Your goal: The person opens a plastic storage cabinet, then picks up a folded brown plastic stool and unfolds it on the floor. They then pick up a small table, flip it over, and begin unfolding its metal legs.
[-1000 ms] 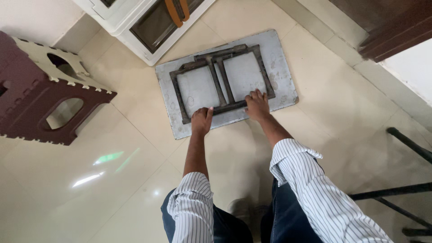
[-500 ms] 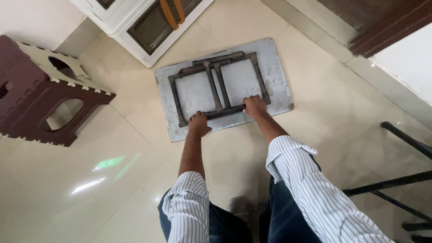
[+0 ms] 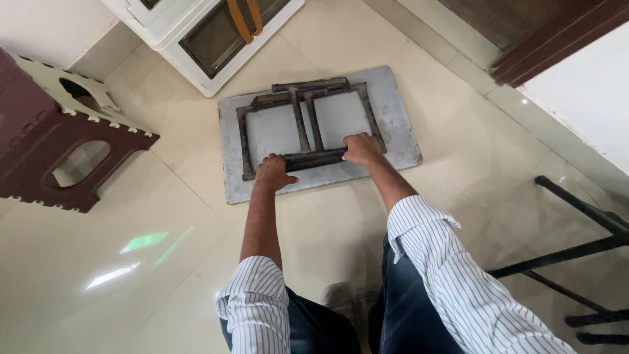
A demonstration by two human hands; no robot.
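Observation:
A grey folding table [image 3: 393, 111] lies upside down on the tiled floor, its dark metal legs [image 3: 301, 111] folded flat against it. My left hand [image 3: 272, 174] grips the near leg bar [image 3: 314, 158] at its left end. My right hand [image 3: 360, 149] is closed around the same bar at its right end. The bar looks slightly lifted off the tabletop. Both sleeves are white with thin stripes.
A maroon and cream plastic step stool [image 3: 59, 151] lies on its side at the left. A white cabinet with a glass door [image 3: 216, 39] stands behind the table. A black metal frame [image 3: 583, 242] stands at the right, a dark wooden door frame [image 3: 550, 39] at top right.
My two hands closed around the near leg bar and the bar has come up a little from the tabletop. The view shifted slightly.

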